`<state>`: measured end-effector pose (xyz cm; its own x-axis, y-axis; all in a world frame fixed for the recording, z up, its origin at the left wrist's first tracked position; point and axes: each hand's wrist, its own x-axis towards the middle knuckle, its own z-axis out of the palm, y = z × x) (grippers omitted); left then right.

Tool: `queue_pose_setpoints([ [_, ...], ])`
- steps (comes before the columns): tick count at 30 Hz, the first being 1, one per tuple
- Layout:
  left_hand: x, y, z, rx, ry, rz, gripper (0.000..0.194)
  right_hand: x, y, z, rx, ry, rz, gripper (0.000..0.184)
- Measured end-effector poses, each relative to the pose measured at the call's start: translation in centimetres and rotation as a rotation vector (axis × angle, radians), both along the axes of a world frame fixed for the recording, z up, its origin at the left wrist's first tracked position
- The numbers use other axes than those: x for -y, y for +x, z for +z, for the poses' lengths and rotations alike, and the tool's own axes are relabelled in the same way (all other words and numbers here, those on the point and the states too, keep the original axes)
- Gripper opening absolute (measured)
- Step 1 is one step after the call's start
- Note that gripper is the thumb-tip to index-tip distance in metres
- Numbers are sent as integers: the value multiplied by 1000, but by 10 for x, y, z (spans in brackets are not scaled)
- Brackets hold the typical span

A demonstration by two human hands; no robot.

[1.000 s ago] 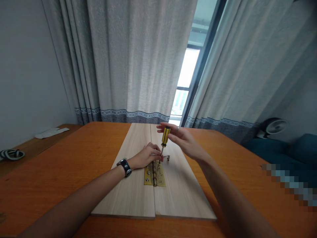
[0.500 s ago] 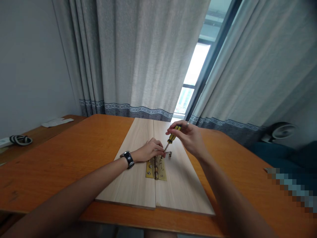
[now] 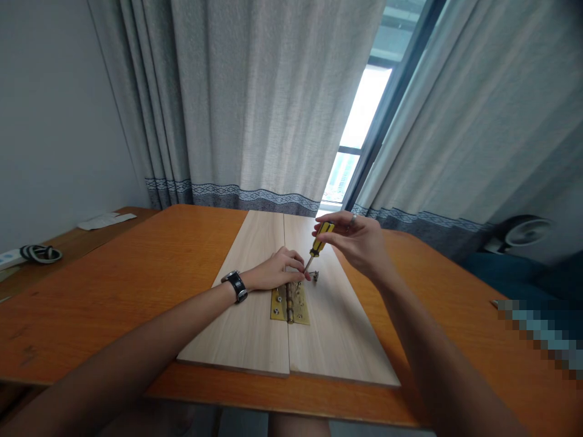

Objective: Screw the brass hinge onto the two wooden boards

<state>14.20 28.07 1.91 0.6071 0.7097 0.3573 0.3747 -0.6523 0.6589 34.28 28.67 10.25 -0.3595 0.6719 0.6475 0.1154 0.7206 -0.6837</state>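
Observation:
My right hand [image 3: 357,237] is closed round the yellow-and-black handle of a screwdriver [image 3: 322,240], which slants down to the left. Its shaft ends at the fingertips of my left hand [image 3: 285,267]. Thumb and fingers of that hand are pinched together there, over the far end of a brass hinge [image 3: 277,308]; whatever they hold is hidden. The hinge lies flat across the seam of two pale boards, the left board [image 3: 241,340] and the right board [image 3: 337,346]. Screw heads show in the hinge's left leaf. Several small loose screws [image 3: 315,276] sit just right of my left fingertips.
Under the boards is an orange-brown wooden table [image 3: 182,255]. A coiled cable [image 3: 43,254] and white paper [image 3: 107,221] lie on a surface at the left. Curtains [image 3: 282,121] hang behind the table, and a fan [image 3: 526,232] stands at the far right.
The fingers of my right hand have shifted on the screwdriver handle, and its wrist is turned slightly. My left hand keeps its place at the hinge. The whole view has tilted a little.

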Motion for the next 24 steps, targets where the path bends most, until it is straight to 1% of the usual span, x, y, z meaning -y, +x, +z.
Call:
queue_pose_setpoints([
  [3, 1, 4, 2, 59, -33, -19, 28, 2, -9, -3, 37, 118, -145, 29],
  [4, 0, 5, 2, 69, -39, -22, 30, 3, -10, -3, 74, 153, -163, 27],
  [5, -1, 5, 2, 73, -40, -23, 32, 6, -9, -1, 115, 171, -150, 25],
  [6, -1, 5, 1, 72, -36, -22, 33, 8, -7, 1, 148, 161, -104, 25],
  [9, -3, 4, 0, 53, -14, -21, 34, 11, 1, 7, 186, 41, 124, 31],
  [10, -2, 4, 0, 50, -10, -19, 34, 10, 4, 8, 172, 8, 167, 32],
  [11, -2, 4, 0, 55, -9, -11, 32, 8, 5, 8, 149, -12, 179, 31],
  [12, -1, 4, 1, 70, -10, 1, 30, 5, 5, 7, 121, -20, 162, 30],
  [13, -1, 4, 2, 95, -10, 14, 28, 2, 4, 4, 89, -15, 116, 30],
  [16, -1, 6, 5, 207, 6, 24, 25, -7, -5, -4, 16, 31, -79, 35],
  [18, -2, 7, 6, 267, 19, 11, 24, -8, -10, -8, 16, 73, -159, 35],
  [19, -2, 7, 6, 284, 21, 7, 24, -6, -11, -8, 41, 87, -154, 32],
  [20, -3, 7, 5, 290, 22, 8, 23, -3, -11, -7, 75, 93, -120, 29],
  [24, -4, 5, 4, 270, 36, 24, 23, 7, -2, 3, 152, 17, 108, 33],
])
